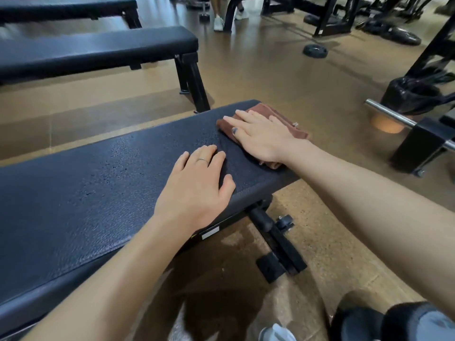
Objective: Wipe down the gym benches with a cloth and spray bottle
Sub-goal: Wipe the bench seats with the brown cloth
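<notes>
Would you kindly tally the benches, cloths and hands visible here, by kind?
Benches: 3, near, middle, far
Cloths: 1, brown
Hands: 2, left, right
Total: 6

a folded brown cloth [299, 130] lies flat at the far end of the black padded bench [98, 190].

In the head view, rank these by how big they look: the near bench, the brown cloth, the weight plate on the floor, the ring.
1. Near bench
2. Cloth, partly covered by the right hand
3. Weight plate, which lies farther off, so its true size against the cloth is unsure
4. Ring on the left hand
</notes>
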{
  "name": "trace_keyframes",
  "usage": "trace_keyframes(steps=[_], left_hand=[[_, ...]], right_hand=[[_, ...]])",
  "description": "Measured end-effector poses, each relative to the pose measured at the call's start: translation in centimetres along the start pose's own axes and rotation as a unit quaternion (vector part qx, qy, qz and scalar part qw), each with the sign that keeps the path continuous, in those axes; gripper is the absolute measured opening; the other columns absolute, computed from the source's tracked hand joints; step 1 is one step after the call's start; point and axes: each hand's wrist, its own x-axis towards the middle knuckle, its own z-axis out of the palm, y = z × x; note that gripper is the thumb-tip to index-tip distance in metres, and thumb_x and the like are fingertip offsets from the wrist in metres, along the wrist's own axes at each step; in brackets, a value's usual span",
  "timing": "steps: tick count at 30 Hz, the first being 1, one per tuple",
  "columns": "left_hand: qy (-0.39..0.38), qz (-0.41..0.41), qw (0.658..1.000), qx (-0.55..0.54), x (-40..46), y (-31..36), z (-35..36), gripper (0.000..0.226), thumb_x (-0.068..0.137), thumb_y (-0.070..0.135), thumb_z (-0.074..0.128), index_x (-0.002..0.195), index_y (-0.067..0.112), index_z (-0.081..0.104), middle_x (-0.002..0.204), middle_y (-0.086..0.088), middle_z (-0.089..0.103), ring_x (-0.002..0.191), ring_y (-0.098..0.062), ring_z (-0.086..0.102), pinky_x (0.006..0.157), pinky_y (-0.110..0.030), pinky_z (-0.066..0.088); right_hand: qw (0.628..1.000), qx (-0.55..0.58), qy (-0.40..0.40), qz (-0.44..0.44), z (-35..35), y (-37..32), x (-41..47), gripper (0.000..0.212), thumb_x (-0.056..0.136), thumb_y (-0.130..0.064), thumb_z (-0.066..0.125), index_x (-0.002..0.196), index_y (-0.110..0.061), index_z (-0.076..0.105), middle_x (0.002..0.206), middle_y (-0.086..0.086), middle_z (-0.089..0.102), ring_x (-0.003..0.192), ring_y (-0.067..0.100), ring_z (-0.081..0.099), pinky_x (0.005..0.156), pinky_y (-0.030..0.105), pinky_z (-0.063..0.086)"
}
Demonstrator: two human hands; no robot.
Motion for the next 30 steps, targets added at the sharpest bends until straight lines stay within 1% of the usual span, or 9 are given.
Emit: trace_keyframes(steps=[3,5,7,9,12,15,18,23,30], left_hand=[[0.012,0.0,1.0,0.001,0.1,0.2,0.0,0.061,0.098,0.045,0.028,0.147,0.016,0.05,0.154,-0.005,0.046,0.145,-0.022,0.038,0.125,-0.045,0.024],[0.022,-0.022,0.999,-0.006,0.1,0.3,0.1,0.05,0.096,0.042,0.032,0.128,0.013,0.058,0.132,-0.009,0.059,0.127,-0.027,0.052,0.113,-0.043,0.037],[0.024,-0.054,0.998,-0.012,0.1,0.3,0.0,0.045,0.094,0.041,0.033,0.118,0.012,0.058,0.118,-0.01,0.062,0.113,-0.028,0.055,0.101,-0.042,0.044],[0.029,-0.06,0.998,-0.004,0.1,0.4,0.0,0.046,0.095,0.043,0.033,0.119,0.012,0.058,0.119,-0.009,0.062,0.113,-0.027,0.055,0.099,-0.041,0.045],[0.041,-0.051,0.998,-0.004,0.0,0.5,-0.2,0.052,0.095,0.042,0.034,0.126,0.008,0.06,0.133,-0.012,0.061,0.124,-0.028,0.053,0.106,-0.038,0.038],[0.047,-0.057,0.997,-0.007,-0.2,0.5,-0.3,0.052,0.095,0.04,0.037,0.128,0.008,0.061,0.142,-0.01,0.058,0.131,-0.027,0.051,0.109,-0.036,0.036],[0.051,-0.067,0.996,-0.008,-0.2,0.7,-0.4,0.046,0.094,0.039,0.038,0.123,0.011,0.062,0.136,-0.005,0.06,0.125,-0.025,0.054,0.103,-0.037,0.041],[0.042,-0.069,0.997,-0.014,-0.2,0.8,-0.7,0.046,0.094,0.039,0.037,0.123,0.013,0.06,0.135,-0.003,0.06,0.124,-0.025,0.054,0.102,-0.038,0.043],[0.016,-0.046,0.999,-0.008,-0.4,0.7,-0.5,0.054,0.097,0.041,0.036,0.133,0.007,0.057,0.147,-0.01,0.053,0.137,-0.026,0.046,0.117,-0.039,0.035]], right_hand=[[0.999,-0.013,-0.007,-0.045,0.2,-3.0,2.7,0.052,0.109,-0.039,0.015,0.161,-0.042,0.017,0.172,-0.009,0.009,0.158,0.02,0.006,0.123,0.06,0.007],[0.993,-0.021,-0.025,-0.113,0.5,-6.1,3.5,0.051,0.109,-0.037,0.017,0.16,-0.041,0.018,0.171,-0.011,0.01,0.158,0.018,0.007,0.123,0.059,0.006],[0.988,-0.014,-0.045,-0.15,0.4,-7.8,4.2,0.05,0.11,-0.037,0.018,0.16,-0.044,0.019,0.171,-0.012,0.01,0.158,0.018,0.006,0.124,0.056,0.005],[0.987,-0.004,-0.042,-0.154,0.3,-7.6,4.8,0.049,0.11,-0.039,0.019,0.159,-0.046,0.022,0.17,-0.012,0.013,0.157,0.016,0.008,0.124,0.054,0.006],[0.99,0.01,-0.01,-0.14,0.3,-5.9,5.4,0.048,0.109,-0.045,0.022,0.156,-0.047,0.029,0.169,-0.012,0.021,0.156,0.014,0.014,0.122,0.055,0.011],[0.997,0.021,0.011,-0.076,-0.5,-3.1,6.6,0.049,0.107,-0.049,0.02,0.154,-0.049,0.033,0.166,-0.012,0.027,0.153,0.014,0.023,0.121,0.058,0.014],[0.999,0.033,0.011,0.001,-1.6,1.5,7.7,0.052,0.103,-0.053,0.017,0.153,-0.05,0.033,0.163,-0.013,0.032,0.15,0.02,0.029,0.118,0.062,0.02],[0.998,0.058,-0.007,0.037,-1.4,3.5,6.3,0.054,0.103,-0.05,0.018,0.157,-0.048,0.026,0.168,-0.007,0.02,0.154,0.026,0.019,0.118,0.061,0.025],[0.996,0.021,0.053,0.066,1.2,4.0,-6.6,0.051,0.107,-0.052,0.016,0.158,-0.05,0.019,0.17,-0.012,0.012,0.157,0.016,0.009,0.123,0.061,0.015]])
